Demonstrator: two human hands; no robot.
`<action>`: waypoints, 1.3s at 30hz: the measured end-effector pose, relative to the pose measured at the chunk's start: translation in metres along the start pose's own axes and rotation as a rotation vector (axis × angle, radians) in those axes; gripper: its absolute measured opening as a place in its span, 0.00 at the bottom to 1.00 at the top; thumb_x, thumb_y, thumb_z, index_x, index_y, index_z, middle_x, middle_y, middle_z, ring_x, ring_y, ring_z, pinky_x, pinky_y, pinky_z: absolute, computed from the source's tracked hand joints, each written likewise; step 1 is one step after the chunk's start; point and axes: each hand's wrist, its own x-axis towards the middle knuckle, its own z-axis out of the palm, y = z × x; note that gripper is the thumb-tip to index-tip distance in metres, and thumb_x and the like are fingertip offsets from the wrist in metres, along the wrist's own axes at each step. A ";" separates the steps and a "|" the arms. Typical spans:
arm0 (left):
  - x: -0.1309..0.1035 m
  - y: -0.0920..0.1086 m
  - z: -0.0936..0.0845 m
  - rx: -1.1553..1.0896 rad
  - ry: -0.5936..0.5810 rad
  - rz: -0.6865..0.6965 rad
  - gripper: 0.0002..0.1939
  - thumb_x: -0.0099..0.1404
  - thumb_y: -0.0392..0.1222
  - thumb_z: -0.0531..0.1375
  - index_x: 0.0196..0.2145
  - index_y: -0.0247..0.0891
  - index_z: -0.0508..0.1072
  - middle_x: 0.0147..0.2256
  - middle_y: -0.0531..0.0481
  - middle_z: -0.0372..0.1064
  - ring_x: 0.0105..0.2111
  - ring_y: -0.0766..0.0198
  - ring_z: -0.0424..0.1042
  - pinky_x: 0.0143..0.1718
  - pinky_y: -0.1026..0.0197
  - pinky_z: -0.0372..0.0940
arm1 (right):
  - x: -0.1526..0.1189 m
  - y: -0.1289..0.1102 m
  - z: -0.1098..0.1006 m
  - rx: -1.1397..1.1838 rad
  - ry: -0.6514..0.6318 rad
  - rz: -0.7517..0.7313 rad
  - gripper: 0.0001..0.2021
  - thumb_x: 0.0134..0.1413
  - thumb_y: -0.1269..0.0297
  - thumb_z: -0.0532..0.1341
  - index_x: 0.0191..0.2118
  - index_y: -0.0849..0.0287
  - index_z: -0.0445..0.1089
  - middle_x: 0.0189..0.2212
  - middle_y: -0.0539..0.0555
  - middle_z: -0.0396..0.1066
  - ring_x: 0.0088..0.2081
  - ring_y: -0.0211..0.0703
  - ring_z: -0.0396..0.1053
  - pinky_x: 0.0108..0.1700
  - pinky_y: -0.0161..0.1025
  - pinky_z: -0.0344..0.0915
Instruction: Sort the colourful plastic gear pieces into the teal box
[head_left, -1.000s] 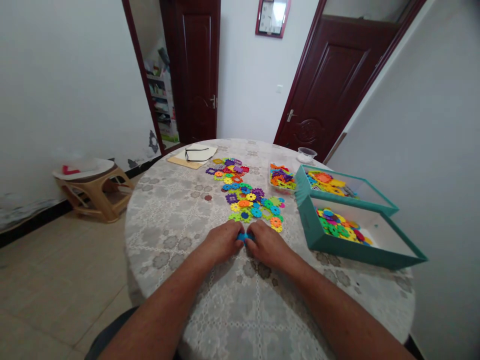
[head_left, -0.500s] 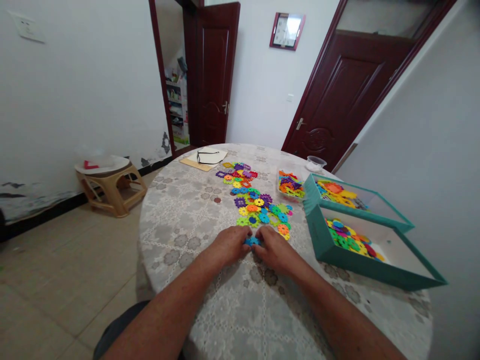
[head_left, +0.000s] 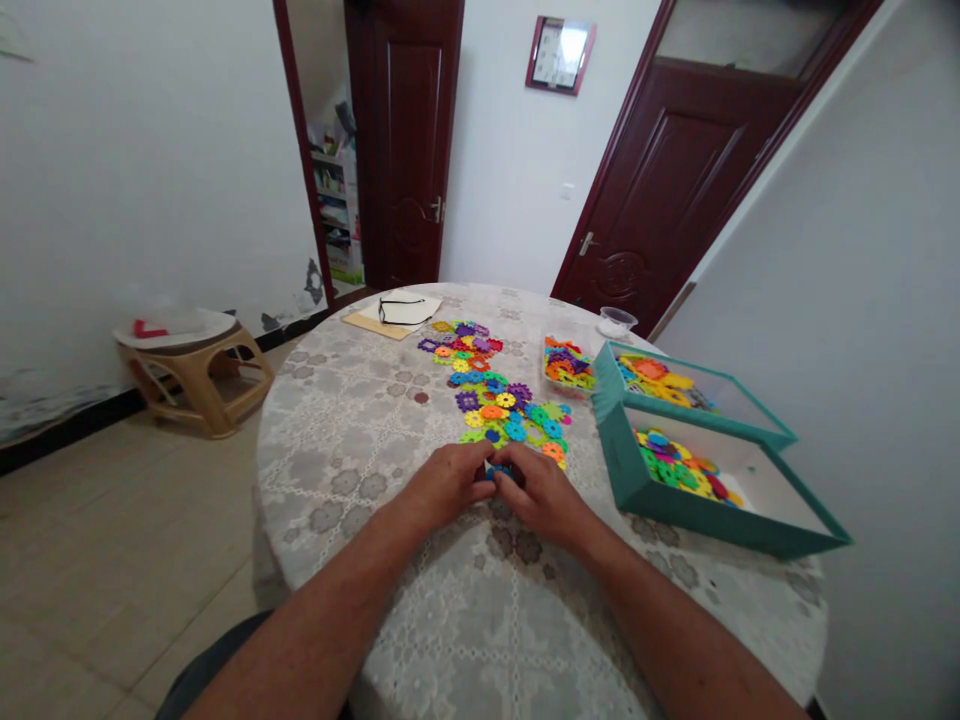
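Close together over the table, my left hand (head_left: 453, 478) and my right hand (head_left: 536, 487) both have their fingers closed round a blue gear-shaped plastic piece (head_left: 496, 471). Most of that piece is hidden by my fingers. Just beyond my hands lies a spread of joined, colourful gear-shaped pieces (head_left: 505, 400) in yellow, purple, orange, green and blue. An orange gear piece (head_left: 553, 452) at its near edge is closest to my right hand.
To the right stand two teal boxes, a near one (head_left: 720, 528) and a far one (head_left: 757, 392), holding loose pieces. A clear tub (head_left: 568, 363) of pieces, glasses (head_left: 405, 312) on papers and a clear bowl (head_left: 617, 320) sit farther back. A stool (head_left: 199, 370) is at left.
My hands have drawn closer together over the blue piece, covering more of it. The whole view has shifted slightly, so the table and boxes appear farther left.
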 end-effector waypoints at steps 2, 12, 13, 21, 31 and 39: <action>0.000 0.005 -0.002 -0.020 0.035 0.003 0.10 0.68 0.47 0.64 0.43 0.41 0.73 0.32 0.54 0.74 0.33 0.62 0.72 0.37 0.62 0.62 | 0.000 0.000 -0.012 -0.041 0.028 -0.027 0.08 0.64 0.68 0.58 0.46 0.55 0.70 0.39 0.52 0.76 0.39 0.43 0.71 0.45 0.38 0.64; -0.005 0.004 -0.005 0.190 0.187 -0.046 0.12 0.72 0.41 0.59 0.52 0.41 0.73 0.52 0.42 0.73 0.54 0.54 0.71 0.58 0.54 0.66 | -0.021 0.066 -0.126 -0.784 0.615 0.296 0.13 0.63 0.68 0.54 0.49 0.61 0.71 0.44 0.65 0.75 0.46 0.57 0.71 0.49 0.49 0.66; -0.005 0.003 -0.005 0.205 0.179 -0.063 0.14 0.72 0.40 0.59 0.53 0.41 0.73 0.54 0.41 0.71 0.56 0.53 0.70 0.59 0.53 0.65 | -0.023 0.073 -0.131 -0.849 0.641 0.341 0.13 0.63 0.68 0.54 0.49 0.61 0.71 0.44 0.66 0.74 0.46 0.59 0.71 0.49 0.51 0.65; -0.003 0.009 -0.005 0.239 0.050 -0.017 0.18 0.72 0.40 0.58 0.58 0.39 0.72 0.56 0.39 0.71 0.58 0.50 0.68 0.62 0.49 0.64 | -0.009 0.067 -0.081 -0.592 0.244 0.191 0.12 0.68 0.65 0.54 0.50 0.59 0.71 0.46 0.63 0.75 0.49 0.52 0.72 0.54 0.45 0.65; -0.011 0.017 -0.003 0.219 -0.043 0.037 0.17 0.69 0.40 0.61 0.54 0.40 0.75 0.53 0.39 0.73 0.56 0.49 0.69 0.60 0.48 0.64 | 0.000 0.070 -0.028 -0.624 -0.042 0.402 0.15 0.67 0.59 0.59 0.52 0.62 0.73 0.47 0.66 0.72 0.51 0.54 0.70 0.55 0.44 0.63; -0.011 0.022 0.005 0.279 -0.082 0.082 0.12 0.68 0.43 0.64 0.48 0.39 0.75 0.47 0.41 0.74 0.51 0.49 0.69 0.57 0.49 0.65 | -0.001 0.034 -0.002 -0.268 -0.084 0.148 0.12 0.61 0.68 0.63 0.50 0.59 0.73 0.46 0.59 0.72 0.51 0.49 0.69 0.55 0.42 0.64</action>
